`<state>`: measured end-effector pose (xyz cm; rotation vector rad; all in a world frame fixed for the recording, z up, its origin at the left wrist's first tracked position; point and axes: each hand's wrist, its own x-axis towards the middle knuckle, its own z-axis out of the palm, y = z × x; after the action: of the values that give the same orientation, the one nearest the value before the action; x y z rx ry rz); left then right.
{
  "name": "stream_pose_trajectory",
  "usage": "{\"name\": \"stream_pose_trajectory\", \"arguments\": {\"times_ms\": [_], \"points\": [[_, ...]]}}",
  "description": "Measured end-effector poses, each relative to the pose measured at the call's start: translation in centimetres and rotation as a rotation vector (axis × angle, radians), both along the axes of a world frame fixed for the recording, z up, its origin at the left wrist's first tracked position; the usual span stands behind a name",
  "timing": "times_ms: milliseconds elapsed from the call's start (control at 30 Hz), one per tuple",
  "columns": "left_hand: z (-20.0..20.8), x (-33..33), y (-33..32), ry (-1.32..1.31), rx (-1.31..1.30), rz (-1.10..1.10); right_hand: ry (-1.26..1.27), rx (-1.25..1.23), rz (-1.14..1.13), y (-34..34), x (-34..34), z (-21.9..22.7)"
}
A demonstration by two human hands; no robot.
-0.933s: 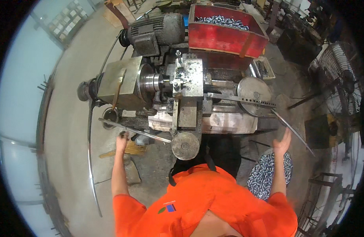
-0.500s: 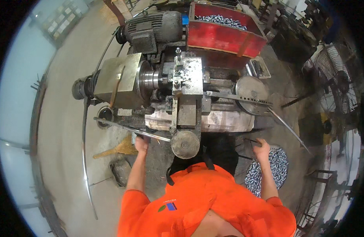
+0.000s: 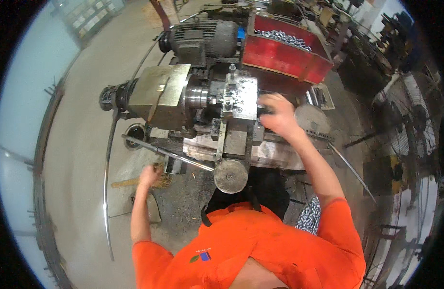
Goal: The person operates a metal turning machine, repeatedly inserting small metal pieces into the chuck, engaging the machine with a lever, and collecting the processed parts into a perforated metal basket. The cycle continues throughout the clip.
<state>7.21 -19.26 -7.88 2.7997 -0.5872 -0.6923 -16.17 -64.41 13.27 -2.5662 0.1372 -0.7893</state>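
Observation:
My right hand [image 3: 279, 115] is at the right side of the bright steel tool block [image 3: 244, 98] on a lathe-like machine. Its thumb and fingers close around a dark part there, which the hand mostly covers. My left hand [image 3: 149, 176] is low on the left, above a straw broom [image 3: 126, 183] on the floor. Its fingers look curled, but blur hides whether they hold anything. Left of the tool block sits a shiny round chuck [image 3: 197, 97]. A long metal lever [image 3: 176, 156] slopes from the left to a round disc [image 3: 230, 177] in front of me.
A red bin [image 3: 284, 55] of small metal pieces stands behind the machine, beside a dark motor [image 3: 207, 39]. More metal pieces [image 3: 308, 219] lie in a heap by my right side. A rod [image 3: 352, 166] juts out at right, near a fan [image 3: 410, 108].
My right hand has moved from low at the right, above the heap, up and left to the tool block. My left hand has shifted left, away from the lever. The view has shifted slightly.

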Motion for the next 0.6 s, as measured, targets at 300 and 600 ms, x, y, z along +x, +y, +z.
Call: {"name": "stream_pose_trajectory", "arguments": {"times_ms": [300, 600], "points": [[13.8, 2.2, 15.8, -0.482, -0.046, 0.547, 0.489, -0.269, 0.085, 6.8, 15.2, -0.9], [12.3, -2.8, 11.8, -0.565, -0.046, 0.701, 0.488, -0.252, 0.062, 6.5, 15.2, -1.3]]}}
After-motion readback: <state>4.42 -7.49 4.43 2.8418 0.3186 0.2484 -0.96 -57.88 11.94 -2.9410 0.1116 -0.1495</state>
